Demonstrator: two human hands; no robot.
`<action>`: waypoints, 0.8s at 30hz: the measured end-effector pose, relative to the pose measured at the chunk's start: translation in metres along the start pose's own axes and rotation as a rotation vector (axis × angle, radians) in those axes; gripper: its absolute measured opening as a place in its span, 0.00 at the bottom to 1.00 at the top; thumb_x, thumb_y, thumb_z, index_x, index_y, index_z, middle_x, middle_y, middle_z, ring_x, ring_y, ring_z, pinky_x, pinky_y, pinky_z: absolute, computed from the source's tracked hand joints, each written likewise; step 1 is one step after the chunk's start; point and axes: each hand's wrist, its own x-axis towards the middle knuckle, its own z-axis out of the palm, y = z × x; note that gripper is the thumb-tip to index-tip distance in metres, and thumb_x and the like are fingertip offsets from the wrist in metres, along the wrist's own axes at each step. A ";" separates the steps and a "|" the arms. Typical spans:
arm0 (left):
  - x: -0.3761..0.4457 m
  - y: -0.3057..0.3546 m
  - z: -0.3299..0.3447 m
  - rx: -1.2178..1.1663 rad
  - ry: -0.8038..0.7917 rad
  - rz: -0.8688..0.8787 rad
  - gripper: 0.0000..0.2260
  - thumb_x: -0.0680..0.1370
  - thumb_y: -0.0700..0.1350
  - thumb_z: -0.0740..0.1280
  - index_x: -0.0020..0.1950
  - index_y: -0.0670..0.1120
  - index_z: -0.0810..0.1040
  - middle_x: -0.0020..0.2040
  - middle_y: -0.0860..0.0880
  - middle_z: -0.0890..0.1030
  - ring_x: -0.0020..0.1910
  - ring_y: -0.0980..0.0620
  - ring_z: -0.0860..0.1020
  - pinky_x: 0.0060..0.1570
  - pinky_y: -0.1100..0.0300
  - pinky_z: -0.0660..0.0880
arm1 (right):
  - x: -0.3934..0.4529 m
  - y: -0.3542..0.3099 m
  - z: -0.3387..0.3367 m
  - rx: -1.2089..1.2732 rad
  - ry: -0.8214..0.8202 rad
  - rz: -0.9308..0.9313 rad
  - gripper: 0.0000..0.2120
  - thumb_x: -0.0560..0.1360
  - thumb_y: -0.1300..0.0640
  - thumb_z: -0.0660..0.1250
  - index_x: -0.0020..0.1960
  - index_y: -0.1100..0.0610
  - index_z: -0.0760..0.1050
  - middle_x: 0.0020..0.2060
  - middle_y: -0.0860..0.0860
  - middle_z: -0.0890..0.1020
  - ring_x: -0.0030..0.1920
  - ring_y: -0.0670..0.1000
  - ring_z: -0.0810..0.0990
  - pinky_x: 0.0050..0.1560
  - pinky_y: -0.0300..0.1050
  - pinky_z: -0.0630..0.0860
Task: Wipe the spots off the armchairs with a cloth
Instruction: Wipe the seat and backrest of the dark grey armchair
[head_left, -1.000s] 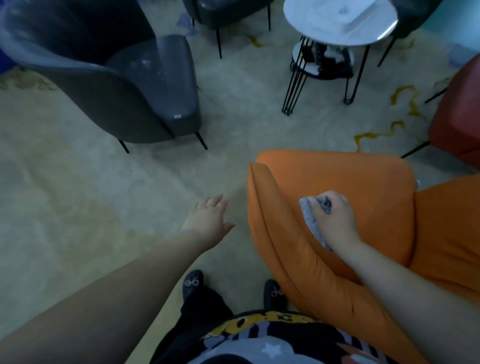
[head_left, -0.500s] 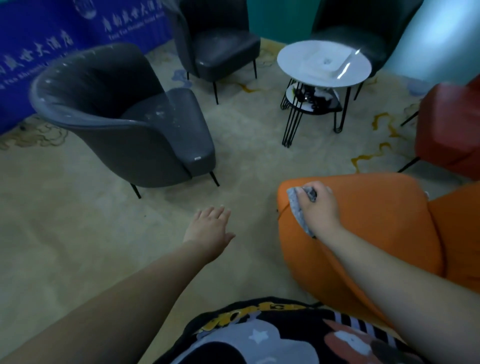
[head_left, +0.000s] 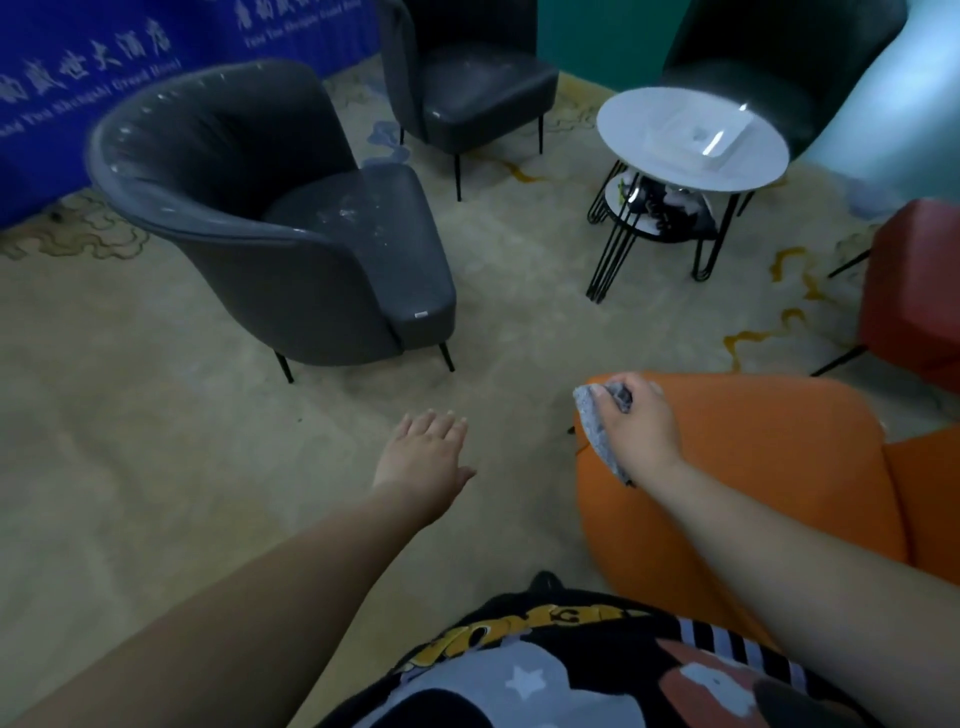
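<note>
My right hand (head_left: 641, 426) has its fingers (head_left: 605, 393) curled round the grey cloth (head_left: 597, 431), pressing it on the orange armchair (head_left: 753, 467) edge; my left hand (head_left: 423, 457) hovers released over the carpet (head_left: 156, 467), with 1 spotted grey armchair (head_left: 291, 218) beyond

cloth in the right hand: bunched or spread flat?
Bunched. The right hand grips the grey cloth in a wad at the orange armchair's edge, a flap hanging below the palm.

Dim bluish light, glare on white table (head_left: 649, 135), soft blur, bowed edges
</note>
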 end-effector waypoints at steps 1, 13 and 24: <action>0.008 0.002 -0.001 0.001 0.009 -0.005 0.30 0.80 0.59 0.57 0.78 0.49 0.53 0.78 0.50 0.58 0.77 0.48 0.54 0.74 0.51 0.47 | 0.009 0.001 0.001 -0.001 -0.005 -0.008 0.06 0.75 0.50 0.66 0.42 0.50 0.71 0.46 0.51 0.72 0.43 0.49 0.70 0.44 0.40 0.63; 0.093 0.018 -0.023 -0.040 -0.005 -0.125 0.29 0.80 0.58 0.57 0.78 0.50 0.55 0.78 0.50 0.58 0.77 0.48 0.55 0.74 0.52 0.48 | 0.127 -0.005 0.003 -0.031 -0.082 -0.111 0.08 0.75 0.51 0.66 0.46 0.57 0.76 0.43 0.52 0.74 0.44 0.49 0.70 0.43 0.38 0.61; 0.180 -0.008 -0.048 -0.014 -0.100 -0.114 0.29 0.80 0.59 0.57 0.78 0.50 0.54 0.79 0.50 0.56 0.77 0.48 0.52 0.75 0.51 0.46 | 0.209 -0.026 0.022 -0.018 -0.069 -0.062 0.09 0.76 0.52 0.65 0.48 0.59 0.76 0.44 0.52 0.73 0.45 0.52 0.72 0.44 0.40 0.63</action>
